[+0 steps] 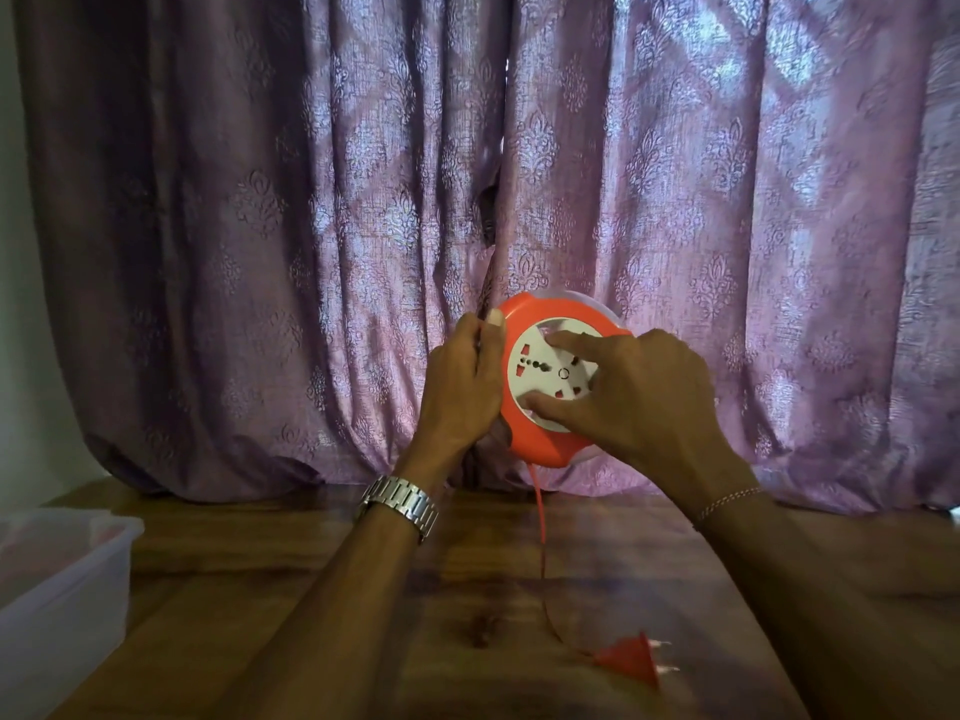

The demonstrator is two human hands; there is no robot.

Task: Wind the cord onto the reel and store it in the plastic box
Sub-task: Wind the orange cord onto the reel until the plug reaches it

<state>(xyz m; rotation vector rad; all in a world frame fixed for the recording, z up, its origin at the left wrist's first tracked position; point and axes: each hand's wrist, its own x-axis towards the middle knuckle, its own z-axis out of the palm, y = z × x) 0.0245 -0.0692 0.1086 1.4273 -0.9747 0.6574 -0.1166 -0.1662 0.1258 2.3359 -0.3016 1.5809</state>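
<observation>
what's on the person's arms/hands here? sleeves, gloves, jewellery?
Both hands are bare, with no gloves, and no sleeves show on either forearm. The left hand has a silver metal link-band wristwatch on its wrist. The right hand has a thin beaded chain bracelet on its wrist. No rings are visible.

Left hand (460,381) clenched; right hand (631,392) splayed

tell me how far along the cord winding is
Mostly wound: only a short cord hangs from the reel to the plug on the table. Left hand grips the rim, right hand works the white centre. Boxing it in the plastic box remains.
</observation>
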